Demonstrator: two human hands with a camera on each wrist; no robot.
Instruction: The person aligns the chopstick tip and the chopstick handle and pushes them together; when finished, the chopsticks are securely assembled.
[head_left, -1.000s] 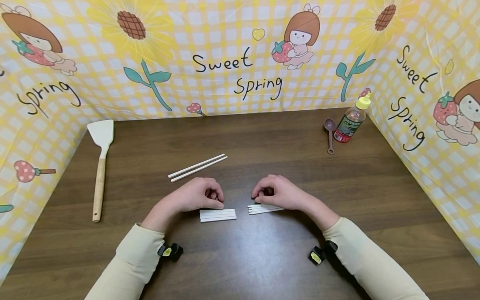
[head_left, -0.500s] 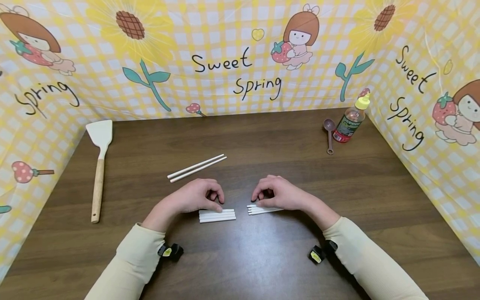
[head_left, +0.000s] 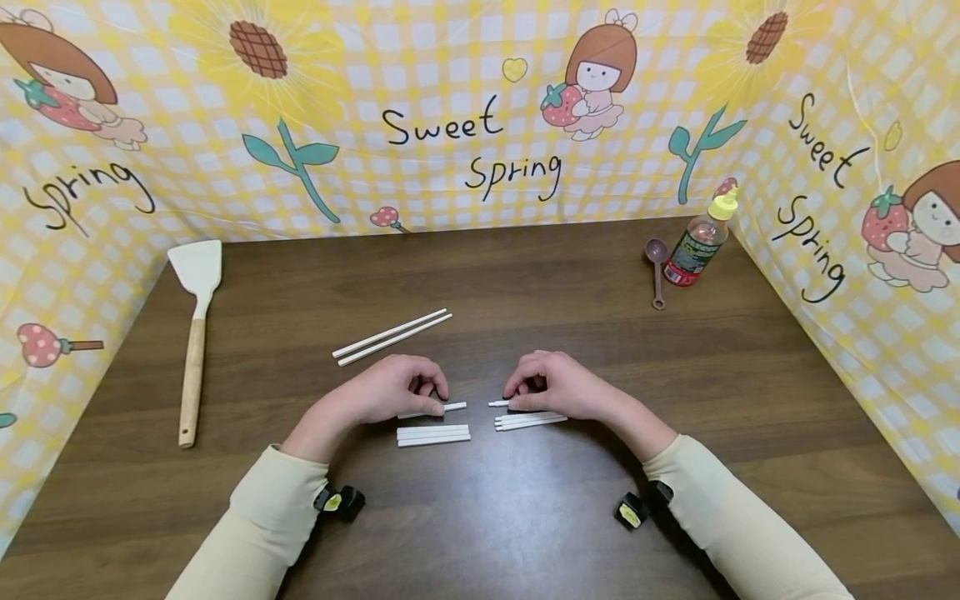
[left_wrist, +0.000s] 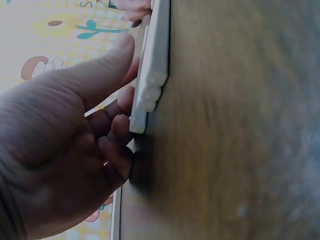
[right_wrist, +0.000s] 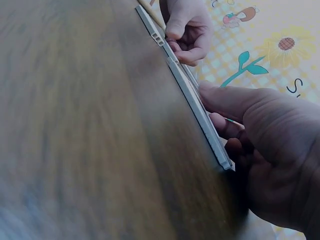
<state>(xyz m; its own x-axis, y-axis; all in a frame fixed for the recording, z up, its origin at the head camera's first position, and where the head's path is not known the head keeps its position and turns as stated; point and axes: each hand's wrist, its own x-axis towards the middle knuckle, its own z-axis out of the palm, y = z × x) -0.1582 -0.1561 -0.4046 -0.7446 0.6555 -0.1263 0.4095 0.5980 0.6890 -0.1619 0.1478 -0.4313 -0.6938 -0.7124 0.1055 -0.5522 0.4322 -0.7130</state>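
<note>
The left hand [head_left: 401,389] has its thumb on one chopstick section [head_left: 456,406], with its fingers curled round the far side. The right hand [head_left: 558,383] pinches a matching narrow-tipped section [head_left: 497,404], thumb near, fingers bent behind. How firmly either squeezes cannot be told. The two sections lie low over the brown table [head_left: 487,533], ends facing across a gap. At five o'clock from the left hand lies a row of white hollow-ended sections [head_left: 433,435]; at seven o'clock from the right hand, a row of narrow-tipped ones [head_left: 531,422].

Black lettering on the yellow checked cloth [head_left: 450,192] reads "Sweet Spring" at twelve o'clock and again on the right panel; "Spring" shows at ten. The squeeze bottle [head_left: 696,247] stands at two o'clock from the hands, its label too small to read, with a measuring spoon [head_left: 657,277] just beside it. Two full-length chopsticks [head_left: 390,332] lie at ten o'clock, a white-headed spatula [head_left: 195,350] at nine.

Half a second ago both held sections lay against their rows; now each is separated from its row, while the full-length chopsticks have stayed put.
</note>
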